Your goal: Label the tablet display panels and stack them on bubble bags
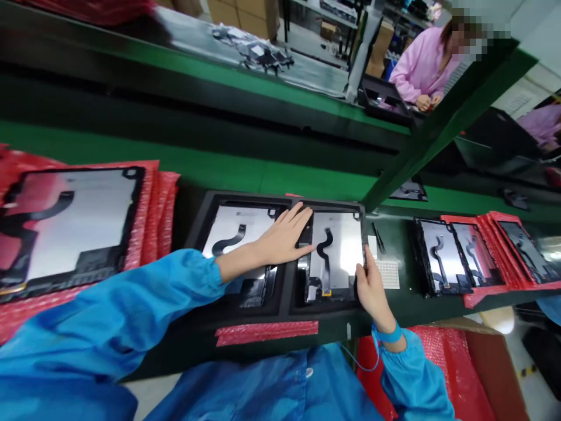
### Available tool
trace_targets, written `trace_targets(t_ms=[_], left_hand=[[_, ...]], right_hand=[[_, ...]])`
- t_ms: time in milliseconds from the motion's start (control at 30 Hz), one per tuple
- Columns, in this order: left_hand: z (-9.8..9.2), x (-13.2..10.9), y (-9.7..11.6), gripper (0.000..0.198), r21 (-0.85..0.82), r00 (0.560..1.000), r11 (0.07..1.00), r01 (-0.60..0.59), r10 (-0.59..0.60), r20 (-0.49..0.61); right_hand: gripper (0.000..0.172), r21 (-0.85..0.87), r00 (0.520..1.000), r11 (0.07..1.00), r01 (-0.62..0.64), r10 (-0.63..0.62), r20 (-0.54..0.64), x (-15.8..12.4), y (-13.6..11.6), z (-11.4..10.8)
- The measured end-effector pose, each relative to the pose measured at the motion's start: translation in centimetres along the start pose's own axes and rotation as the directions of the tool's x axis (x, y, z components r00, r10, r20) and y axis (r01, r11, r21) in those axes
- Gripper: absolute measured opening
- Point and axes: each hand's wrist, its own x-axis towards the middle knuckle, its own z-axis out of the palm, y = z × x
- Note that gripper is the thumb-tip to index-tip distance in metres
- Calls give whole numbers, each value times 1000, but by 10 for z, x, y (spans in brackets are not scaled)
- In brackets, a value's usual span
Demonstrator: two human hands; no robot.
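Note:
A black foam tray (287, 292) lies in front of me with two compartments. In its right one sits a display panel (342, 251), silver back up, with a black flex cable (324, 251) curving over it. My left hand (287, 237) is stretched flat over the tray's middle divider, fingertips at that panel's left edge. At the panel's right edge is my right hand (371, 283), fingers bent along the side, thumb and fingers gripping the edge. Another display panel (232, 225) fills the left compartment, partly covered by my left forearm.
Panels with red bubble wrap (149, 222) are piled at left; more panels (442, 251) lie at right. Tweezers (379, 238) and a white label sheet (388, 275) sit beside the tray. A green post (438, 134) slants up behind. A person in pink (421, 64) works across the bench.

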Motion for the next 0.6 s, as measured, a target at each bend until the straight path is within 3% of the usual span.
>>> trace_targets(t_ms=[100, 167, 300, 400, 500, 600], left_hand=[[12, -4, 0, 97, 8, 999, 1000, -24, 24, -46], [18, -6, -4, 92, 24, 996, 998, -64, 66, -62], [21, -9, -13, 81, 68, 990, 991, -113, 118, -83], [22, -11, -15, 73, 61, 983, 990, -128, 135, -125], [23, -11, -15, 64, 31, 975, 988, -152, 155, -156], [23, -12, -15, 62, 14, 973, 985, -172, 172, -157]], right_hand=[[71, -67, 1000, 998, -9, 10, 13, -6, -2, 9], [67, -169, 999, 985, 29, -24, 30, -13, -8, 12], [47, -347, 995, 934, 86, -60, 85, -1, -26, -11], [35, -430, 999, 903, 13, -34, -42, 60, -31, -60], [35, -498, 964, 843, -201, 80, -254, 158, -26, -113], [41, -509, 920, 789, -345, 176, -351, 249, -16, -144]])
